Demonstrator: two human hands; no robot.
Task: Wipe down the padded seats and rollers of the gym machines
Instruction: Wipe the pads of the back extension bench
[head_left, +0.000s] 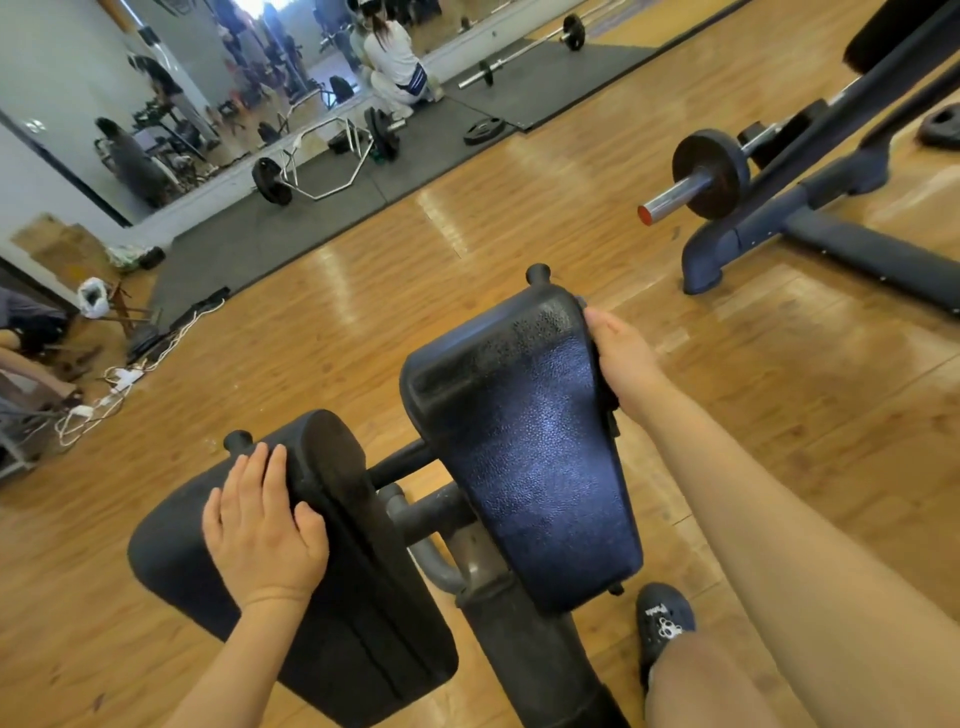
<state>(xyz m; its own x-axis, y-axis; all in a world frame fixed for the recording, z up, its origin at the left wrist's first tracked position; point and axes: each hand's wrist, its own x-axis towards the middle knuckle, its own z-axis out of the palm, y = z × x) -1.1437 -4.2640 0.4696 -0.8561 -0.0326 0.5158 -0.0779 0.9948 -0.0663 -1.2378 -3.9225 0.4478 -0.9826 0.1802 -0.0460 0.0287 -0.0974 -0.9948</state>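
- Two dark padded pads on a gym machine fill the lower centre of the frame, joined by a grey metal post (524, 649) and crossbars.
- Left pad (171, 540) lower left of centre, tilted, matte black, with a small knob (238, 440) at its upper end.
- Right pad (524, 447) centre, larger in view, glossy pebbled vinyl, also tipped with a knob (537, 272) at the top.
- Left hand (265, 525) laid flat on the upper face of the left pad, fingers straight and close together, thumb out over the pad's edge; holding nothing.
- Right hand (621, 356) pressed against the right edge of the right pad, fingers curled round behind the edge and hidden; a dark strip shows under the palm, cannot tell whether cloth or part of the pad.
- Dark shoe (665, 618) with a small white bear print on the wooden floor (363, 312), lower right, just beside the post.
- Weight bench frame (831, 228) upper right, with a plate-loaded bar end (696, 187) pointing toward centre.
- Black rubber mat (291, 228) across upper left to upper centre, bearing a hex bar (322, 166) and, farther back, a barbell (524, 49).
- Mirror wall (208, 62) along the top left; a person in white (392, 62) crouching before it.
- White cables (119, 379) tangled on the floor at the left edge.
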